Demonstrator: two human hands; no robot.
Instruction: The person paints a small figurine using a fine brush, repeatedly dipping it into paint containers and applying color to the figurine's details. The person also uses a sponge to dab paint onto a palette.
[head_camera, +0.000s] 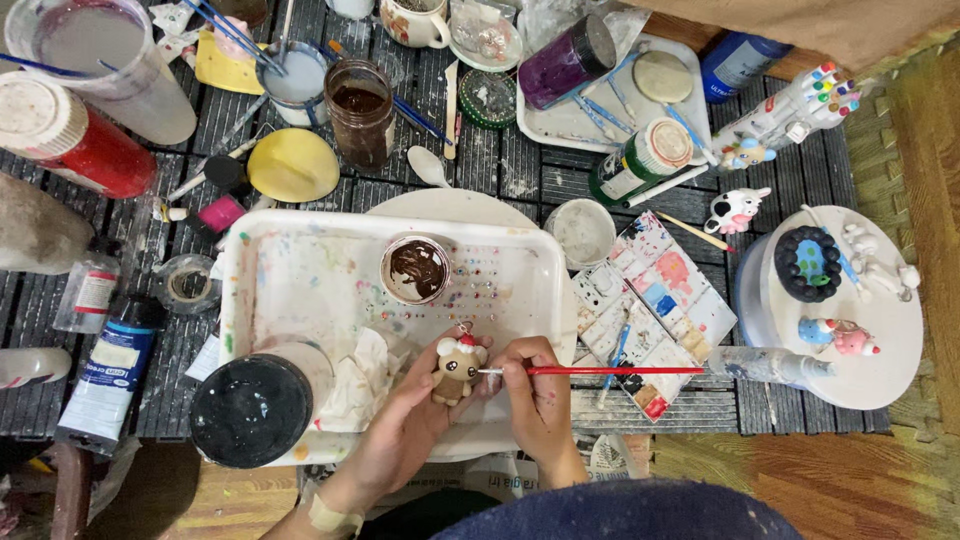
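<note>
Gripped upright in the left hand (415, 425), a small bear figurine (457, 368) is steadied over the white tray (300, 270). Right-hand (540, 400) fingers (518, 365) are pinched around a red paintbrush (600, 371), its tip brought against the bear's face for fine detail.

bear figurine (458, 368) | brown, red cap | upright | red-handled brush (600, 371) at face

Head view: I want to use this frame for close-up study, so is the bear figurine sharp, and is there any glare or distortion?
Head view: the bear figurine is fairly sharp but small; even, soft light with faint shadows; mild glare on the white tray; straight edges bow slightly toward the corners; no motion blur on either hand.
</note>
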